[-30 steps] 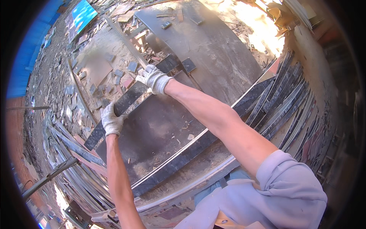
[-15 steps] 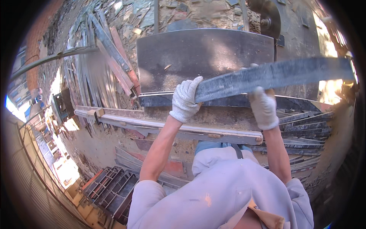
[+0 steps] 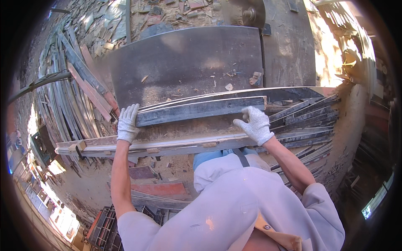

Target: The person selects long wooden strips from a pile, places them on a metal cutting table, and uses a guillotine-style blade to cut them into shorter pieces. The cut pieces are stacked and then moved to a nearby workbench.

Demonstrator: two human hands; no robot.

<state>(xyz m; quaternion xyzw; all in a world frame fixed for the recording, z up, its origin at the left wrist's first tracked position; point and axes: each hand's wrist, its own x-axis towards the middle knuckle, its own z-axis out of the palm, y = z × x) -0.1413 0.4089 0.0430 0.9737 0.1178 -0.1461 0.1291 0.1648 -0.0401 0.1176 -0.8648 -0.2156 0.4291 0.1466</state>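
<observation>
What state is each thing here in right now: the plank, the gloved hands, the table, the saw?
Dark plank: lying flat on the table, held at both ends.
Left hand: gloved, gripping the plank's left end.
Right hand: gloved, resting on the plank's right end.
Metal table: strewn with sawdust and chips.
Saw blade: partly visible; spinning or still, cannot tell.

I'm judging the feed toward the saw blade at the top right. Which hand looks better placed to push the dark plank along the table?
Probably the left hand: it wraps the dark plank's end farthest from the saw blade. The right hand rests flat beside the near end, likelier guiding.
</observation>
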